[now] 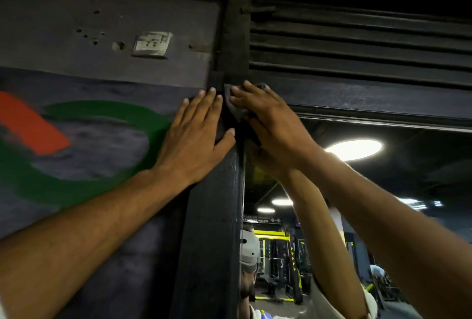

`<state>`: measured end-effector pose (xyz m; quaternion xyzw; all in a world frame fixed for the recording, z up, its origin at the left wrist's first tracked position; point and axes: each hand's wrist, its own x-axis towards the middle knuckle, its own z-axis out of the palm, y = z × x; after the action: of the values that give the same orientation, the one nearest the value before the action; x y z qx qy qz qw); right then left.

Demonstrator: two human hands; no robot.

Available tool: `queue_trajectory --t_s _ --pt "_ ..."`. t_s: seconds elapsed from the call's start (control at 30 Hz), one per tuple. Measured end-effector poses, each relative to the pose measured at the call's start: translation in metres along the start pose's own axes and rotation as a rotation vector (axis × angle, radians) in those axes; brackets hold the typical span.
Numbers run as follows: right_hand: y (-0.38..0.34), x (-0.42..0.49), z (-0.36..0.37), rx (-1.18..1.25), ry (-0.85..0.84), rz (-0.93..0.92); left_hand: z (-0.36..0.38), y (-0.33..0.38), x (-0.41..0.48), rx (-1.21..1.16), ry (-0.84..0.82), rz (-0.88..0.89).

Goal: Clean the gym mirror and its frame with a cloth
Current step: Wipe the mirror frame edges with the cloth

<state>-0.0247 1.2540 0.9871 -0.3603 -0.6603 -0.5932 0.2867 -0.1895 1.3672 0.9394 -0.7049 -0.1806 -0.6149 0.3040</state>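
Two hands are up: the left hand (196, 135) lies flat on the painted wall (76, 140), probably bracing, while the right hand (265, 117) presses the dark cloth (233, 107) with straight fingers onto the frame (214, 216) corner above the mirror (383, 191).

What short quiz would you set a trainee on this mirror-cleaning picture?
1. True or false: the left hand holds the cloth.
2. The right hand presses the cloth against: A the mirror glass; B the frame's top corner; C the vent slats.
3. Which two colours are painted on the wall beside the frame?
Key: 1 false; 2 B; 3 orange and green.
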Motion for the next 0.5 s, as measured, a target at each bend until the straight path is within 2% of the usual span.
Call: queue_trajectory --t_s 0.17,0.27,0.3,0.43,0.5 --pt "0.029 -0.044 -0.024 -0.175 0.11 0.087 -0.002 0.019 0.013 0.094 -0.068 0.116" --pt "0.039 -0.066 -0.033 -0.199 0.205 0.162 -0.001 0.036 0.029 0.101 -0.101 0.162" --pt "0.039 -0.069 -0.034 -0.2 0.188 0.174 0.0 0.043 0.034 0.096 -0.099 0.174" --pt "0.05 -0.07 -0.054 -0.3 -0.076 0.078 0.011 0.07 0.053 0.056 -0.12 0.214" --pt "0.066 -0.077 -0.078 -0.33 -0.09 0.087 0.014 0.079 0.058 0.057 -0.128 0.232"
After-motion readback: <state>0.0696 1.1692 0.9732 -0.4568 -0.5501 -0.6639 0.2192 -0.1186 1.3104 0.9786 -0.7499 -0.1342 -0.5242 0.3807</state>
